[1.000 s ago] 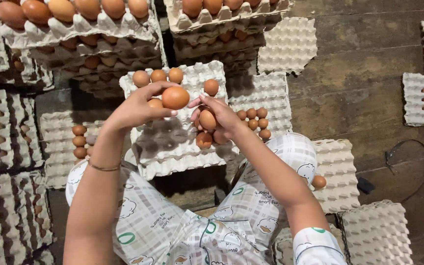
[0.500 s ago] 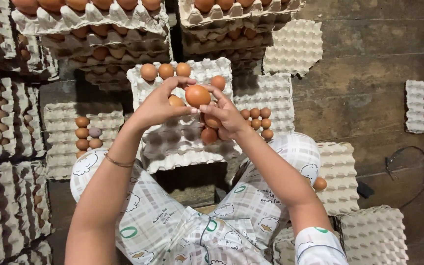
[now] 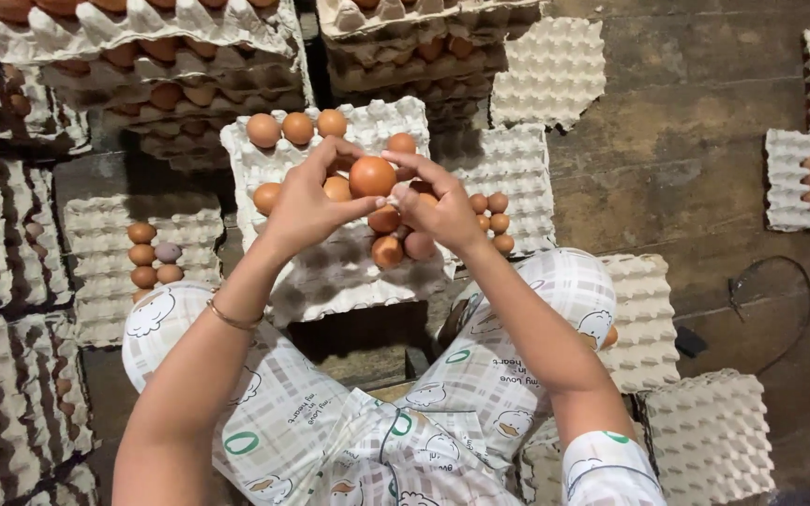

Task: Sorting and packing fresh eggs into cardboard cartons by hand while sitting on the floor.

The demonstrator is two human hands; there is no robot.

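- Brown egg [image 3: 372, 175] is up in the air above the grey pulp egg tray [image 3: 330, 272], pinched between both hands, about 12 o'clock from the lap.
- Left hand [image 3: 307, 201] grips it from 9 o'clock: thumb under, fingers arched over the top. Grasping, not loose.
- Right hand [image 3: 438, 201] sits at the egg's 3 o'clock, fingertips touching its side and top edge. This hand also looks to be cupping more eggs [image 3: 396, 234] under the palm; exact count hard to tell.
- Long axis: egg looks near-round from here, can't call its tilt.
- Nearer hand: the left has the fuller hold, so the egg lies just at 2 o'clock of that palm and at 10 o'clock of the right palm.
- Tray under the hands: a row of three eggs [image 3: 297, 126] along its 12 o'clock edge, a few more partly hidden by the fingers.
- Second tray [image 3: 517, 169] at 3 o'clock holds small eggs [image 3: 491, 220] along its near-left edge.
- At 9 o'clock, another tray [image 3: 105, 272] with a short column of eggs, one pale [image 3: 168, 252].
- Stacked full trays [image 3: 142, 56] at 11–12 o'clock; empties on the wooden floor [image 3: 705, 94] at 3–5 o'clock.
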